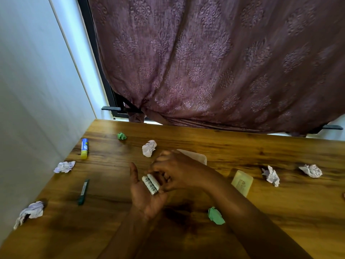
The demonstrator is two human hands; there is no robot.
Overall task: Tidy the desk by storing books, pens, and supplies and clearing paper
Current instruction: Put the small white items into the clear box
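My left hand [143,199] is turned palm up over the middle of the wooden desk [280,212], thumb straight, and two small white cylinders [150,184] with dark print lie side by side across it. My right hand [177,171] reaches in from the right and hovers over them. Its curled fingertips pinch the far ends of the cylinders and hide my left fingers. Right behind my right hand sits a clear plastic box [198,156], mostly hidden. The box's pale lid [242,182] lies flat to the right of my forearm.
A blue and yellow glue stick [84,148] and a green pen [83,192] lie on the left. Several crumpled paper balls are scattered: white ones [149,148] [64,166] [30,213] [271,175] [310,170], green ones [121,136] [216,215]. A wall borders the left, a curtain hangs behind.
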